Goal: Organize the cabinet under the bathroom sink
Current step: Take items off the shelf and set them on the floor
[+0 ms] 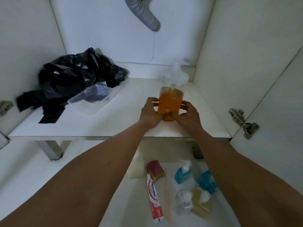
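Nearest, on the floor [32, 161] below the cabinet's front edge, lies a loose group of toiletries: a red-and-white toothpaste tube [155, 200] with an orange toothbrush [166, 199] just beside it, a pink-topped sponge [155, 170] at the tube's far end, and a white bottle [136, 167] partly hidden by the left forearm. To their right stand two blue bottles – one with a pump [182, 173], one [207, 182] against the right forearm – plus a clear bottle [183, 202] and a pale yellow bottle [201, 202].

Both arms reach over these onto the cabinet shelf [98, 126]. The left hand [150, 112] and right hand [188, 115] grip an orange pump bottle [170, 102] from either side, fingers [153, 99] curled round its lower half. The bottle is upright right of the shelf's middle, towards the right wall; its clear pump head is blurred.

Farther back, at the shelf's left rear corner, sits a crumpled heap of black plastic bags [73, 79], spilling over a clear plastic tray [95, 99] – one strip trails toward the front edge. A grey ribbed drain hose [144, 13] hangs at the top, by the back wall.
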